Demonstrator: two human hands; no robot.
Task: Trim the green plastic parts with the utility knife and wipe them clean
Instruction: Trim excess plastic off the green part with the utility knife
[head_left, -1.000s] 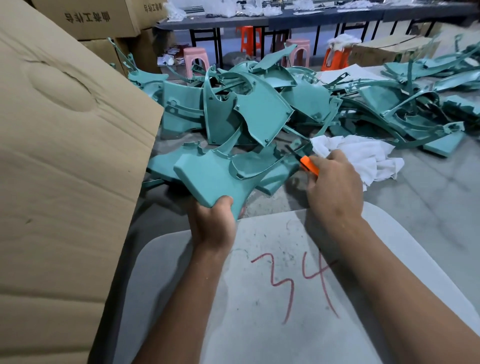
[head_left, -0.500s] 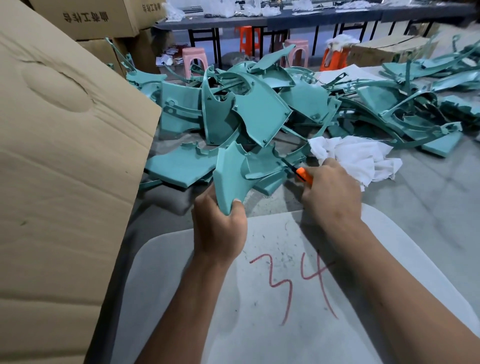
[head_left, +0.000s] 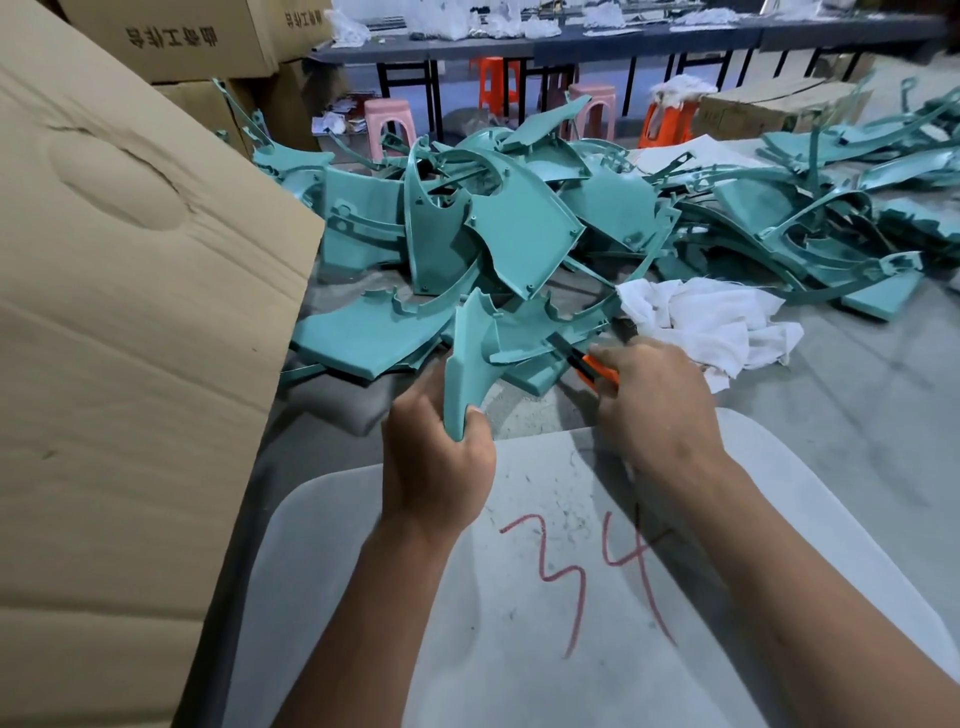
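Note:
My left hand (head_left: 439, 457) grips the lower end of a green plastic part (head_left: 478, 343), held on edge above the table. My right hand (head_left: 654, 410) grips an orange utility knife (head_left: 597, 370); its dark tip lies against the part's right side. A white cloth (head_left: 711, 322) lies crumpled on the table just beyond my right hand. A big heap of green plastic parts (head_left: 519, 223) covers the table behind.
A grey board (head_left: 519, 649) marked 34 in red lies under my forearms. A tall cardboard box (head_left: 130, 364) stands close on the left. More green parts (head_left: 857, 208) spread to the far right. Stools (head_left: 387, 117) and a long table (head_left: 571, 41) stand at the back.
My left hand has turned the green part from lying flat and wide to standing on edge. My right hand with the knife has stayed at the part's right side.

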